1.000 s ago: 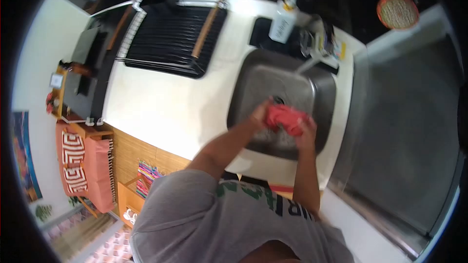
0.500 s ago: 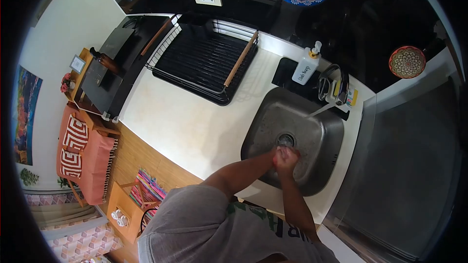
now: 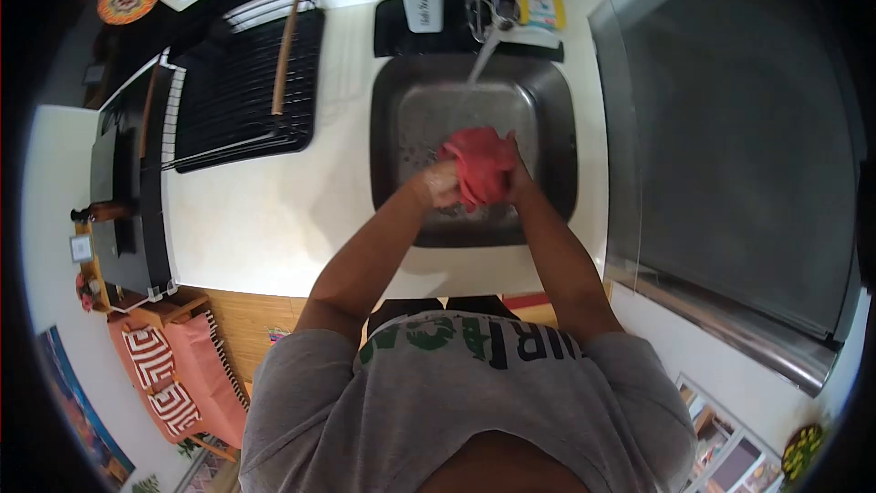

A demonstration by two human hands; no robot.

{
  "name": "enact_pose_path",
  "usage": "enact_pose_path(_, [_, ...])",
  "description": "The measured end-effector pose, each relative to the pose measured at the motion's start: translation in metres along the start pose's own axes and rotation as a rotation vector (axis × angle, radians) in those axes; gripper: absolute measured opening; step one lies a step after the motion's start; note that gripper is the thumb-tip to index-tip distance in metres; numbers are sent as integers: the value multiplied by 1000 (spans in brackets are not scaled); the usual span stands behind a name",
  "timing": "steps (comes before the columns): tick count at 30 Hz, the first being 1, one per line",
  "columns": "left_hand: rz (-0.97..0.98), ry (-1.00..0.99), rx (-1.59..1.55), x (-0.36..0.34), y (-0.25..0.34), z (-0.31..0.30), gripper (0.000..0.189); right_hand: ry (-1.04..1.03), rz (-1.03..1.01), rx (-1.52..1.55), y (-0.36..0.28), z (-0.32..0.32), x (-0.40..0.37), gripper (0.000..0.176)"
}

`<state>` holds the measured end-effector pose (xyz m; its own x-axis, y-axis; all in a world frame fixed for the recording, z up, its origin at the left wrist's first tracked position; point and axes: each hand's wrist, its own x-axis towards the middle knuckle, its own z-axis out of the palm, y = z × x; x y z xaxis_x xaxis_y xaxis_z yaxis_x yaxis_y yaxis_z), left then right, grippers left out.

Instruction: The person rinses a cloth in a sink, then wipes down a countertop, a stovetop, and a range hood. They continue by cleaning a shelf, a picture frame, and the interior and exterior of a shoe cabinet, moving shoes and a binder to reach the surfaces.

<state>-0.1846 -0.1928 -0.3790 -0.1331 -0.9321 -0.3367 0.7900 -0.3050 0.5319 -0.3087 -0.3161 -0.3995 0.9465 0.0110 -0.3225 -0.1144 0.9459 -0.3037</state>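
A wet-looking red cloth (image 3: 480, 162) hangs bunched between my two hands over the metal sink (image 3: 385, 128). On its left side my left hand (image 3: 442, 184) is closed on it, wet at the wrist. My right hand (image 3: 518, 179) grips the right side, with its fingers partly hidden behind the folds. Behind the cloth, water seems to run from the faucet (image 3: 494, 27) into the basin. The drain is hidden under the cloth and hands.
A white dish soap bottle (image 3: 423, 2) stands on a black mat (image 3: 391, 29) behind the sink. Beside the faucet sits a yellow-and-white packet (image 3: 542, 11). A black dish rack (image 3: 242, 82) is on the counter (image 3: 265, 210) to the left. A grey refrigerator-like surface (image 3: 730, 128) borders the right.
My hands were pressed together low in the sink with only a bit of red showing; now they are apart and the cloth is spread between them. The view has turned and shifted right.
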Motion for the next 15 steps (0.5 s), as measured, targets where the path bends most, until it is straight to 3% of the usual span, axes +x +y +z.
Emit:
enact_pose_path(2, [-31, 50, 11, -3, 4, -5, 42, 311, -71, 24, -1, 6, -2, 68])
enact_pose_path(3, [2, 101, -4, -3, 8, -9, 43, 321, -83, 28, -2, 2, 1, 68])
enact_pose_path(5, [17, 148, -27, -2, 5, -27, 45, 527, -272, -429, 6, -5, 0, 52])
enact_pose_path(7, [187, 380, -285, 8, -6, -52, 48, 506, -384, -353, 9, -3, -2, 44])
enact_pose_path(8, [171, 550, -414, 6, -5, -39, 52, 474, -488, -281, 13, 3, -3, 36])
enact_pose_path(11, [15, 692, -502, 31, -37, -53, 45, 457, -525, -195, 37, 26, 11, 30])
enact_pose_path(12, [341, 297, -789, 73, -91, -115, 42, 594, -582, -280, 49, 28, 22, 21])
enact_pose_path(13, [507, -391, -1223, 113, -143, -174, 39, 601, -586, -278, 49, 26, 23, 21])
enact_pose_path(14, [437, -925, -1319, 117, -136, -152, 35, 670, -625, -416, 47, 23, 25, 19])
enact_pose_path(15, [401, -338, -868, 97, -128, -141, 31, 738, -658, -556, 44, 20, 28, 19])
